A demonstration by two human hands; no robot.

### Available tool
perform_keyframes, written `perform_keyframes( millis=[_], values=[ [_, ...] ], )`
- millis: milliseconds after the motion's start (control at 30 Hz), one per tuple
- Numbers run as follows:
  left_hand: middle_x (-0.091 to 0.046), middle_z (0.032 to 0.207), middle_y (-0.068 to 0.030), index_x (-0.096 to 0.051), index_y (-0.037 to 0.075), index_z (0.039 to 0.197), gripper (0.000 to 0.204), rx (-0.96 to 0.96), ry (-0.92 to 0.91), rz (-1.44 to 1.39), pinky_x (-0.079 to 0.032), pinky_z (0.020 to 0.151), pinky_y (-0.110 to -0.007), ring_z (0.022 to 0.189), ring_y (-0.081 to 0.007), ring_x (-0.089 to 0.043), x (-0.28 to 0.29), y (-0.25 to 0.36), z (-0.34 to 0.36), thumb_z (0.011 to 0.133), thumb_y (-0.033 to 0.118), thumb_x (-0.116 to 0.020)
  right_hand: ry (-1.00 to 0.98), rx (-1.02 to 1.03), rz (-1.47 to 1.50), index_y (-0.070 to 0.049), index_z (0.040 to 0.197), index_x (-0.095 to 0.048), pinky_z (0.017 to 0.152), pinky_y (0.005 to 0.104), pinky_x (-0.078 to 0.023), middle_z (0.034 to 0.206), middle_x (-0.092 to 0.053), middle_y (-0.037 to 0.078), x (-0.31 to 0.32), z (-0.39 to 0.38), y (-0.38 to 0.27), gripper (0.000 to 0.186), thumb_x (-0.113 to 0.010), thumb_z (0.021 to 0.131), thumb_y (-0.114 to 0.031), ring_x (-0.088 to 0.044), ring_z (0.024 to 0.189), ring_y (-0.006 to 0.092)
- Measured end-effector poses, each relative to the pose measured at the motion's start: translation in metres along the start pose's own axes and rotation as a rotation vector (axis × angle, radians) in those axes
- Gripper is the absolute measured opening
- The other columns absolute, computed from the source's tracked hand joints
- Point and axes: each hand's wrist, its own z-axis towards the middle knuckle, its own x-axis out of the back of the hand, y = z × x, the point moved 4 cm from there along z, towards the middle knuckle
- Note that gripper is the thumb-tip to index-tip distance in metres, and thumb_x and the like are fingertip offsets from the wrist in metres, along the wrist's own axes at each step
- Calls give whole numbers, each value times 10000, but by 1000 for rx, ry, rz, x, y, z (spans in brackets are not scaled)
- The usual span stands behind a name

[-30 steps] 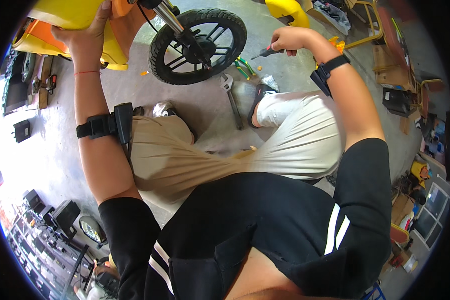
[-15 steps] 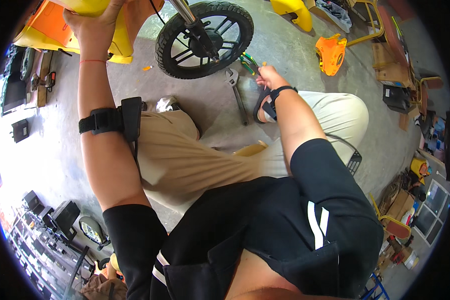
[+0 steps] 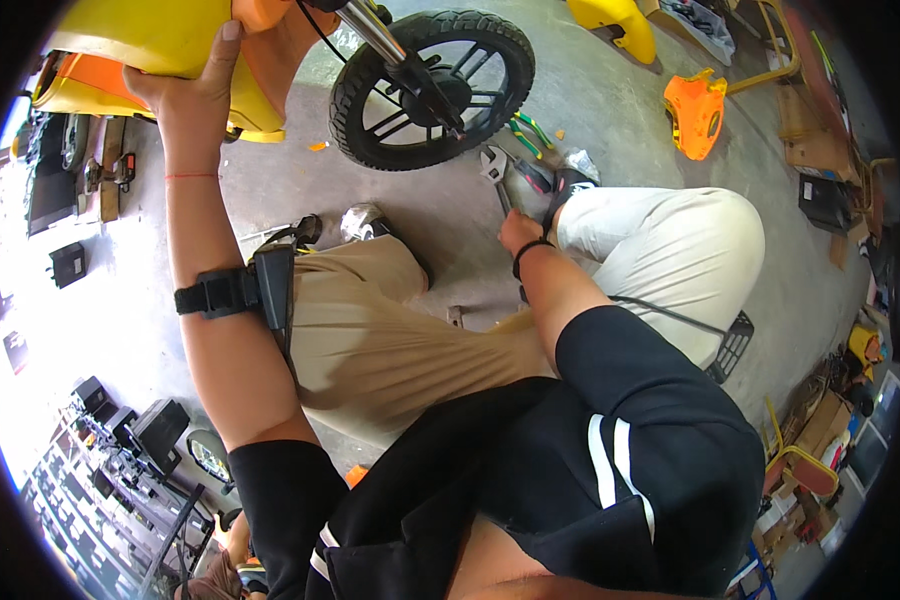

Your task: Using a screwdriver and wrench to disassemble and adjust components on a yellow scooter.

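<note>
My left hand (image 3: 192,100) grips the yellow body panel (image 3: 135,40) at the upper left, thumb raised along it. Just right of that panel stands the front wheel (image 3: 345,115) with its fork (image 3: 420,85). Lower down, my right hand (image 3: 520,230) is closed round the handle of a large adjustable wrench (image 3: 495,165), whose jaw points toward the wheel. A screwdriver (image 3: 533,177) lies beside the wrench near my right shoe (image 3: 575,177). Green-and-yellow pliers (image 3: 530,133) are on the floor behind them.
An orange plastic part (image 3: 695,115) and a yellow part (image 3: 625,30) lie at the upper right. Chairs (image 3: 810,465) and cardboard boxes (image 3: 810,150) line the right side. Black equipment (image 3: 155,435) stands at lower left, near another person's hand (image 3: 232,535). A black box (image 3: 68,263) sits at left.
My right hand has let go of the screwdriver, which now lies on the floor, and has moved down and left to take hold of the wrench. My left hand stays on the panel.
</note>
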Motion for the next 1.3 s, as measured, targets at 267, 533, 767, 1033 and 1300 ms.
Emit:
perform_keyframes(
  millis=[267,533,767,1033,1300],
  values=[
    [-301,1518,-269,-5,-47,1557,1193,15,14,12,-348,1208,-440,1452,-355,-395,-2,3,-7,896,611,-747,-64,-45,41,-77,1250,-611,976,446,-566,1231,-729,181,-11,30,2,281,-530,1030,-233,-698,1184,338],
    [-339,1506,-259,29,-71,1529,1293,-61,40,-50,-360,1186,-405,1406,-307,-418,-6,-4,-3,815,509,-879,-126,51,282,44,1240,-606,1014,464,-536,1275,-683,275,5,31,-7,415,-593,903,-198,-659,1199,436],
    [-332,1515,-278,0,-96,1527,1277,-99,61,-9,-370,1175,-401,1394,-322,-431,-3,-9,0,824,513,-875,-75,93,739,5,888,-651,771,450,-553,949,-715,224,52,27,-29,252,-570,825,-226,-695,839,374],
    [-487,1420,-229,-232,-106,1490,1065,21,-28,-181,-405,1140,-393,1326,-290,-512,3,6,-10,851,467,-863,-661,-80,1930,-43,854,-555,529,373,-466,722,-557,106,74,-23,-68,113,-527,832,-150,-506,548,212],
    [-432,1541,-248,-235,-48,1588,991,284,-196,-1,-383,1172,-415,1445,-324,-430,22,-5,-38,896,375,-804,-459,11,1589,-29,864,-608,526,398,-502,736,-609,104,78,-28,-62,223,-623,937,-239,-546,560,203]
  ],
)
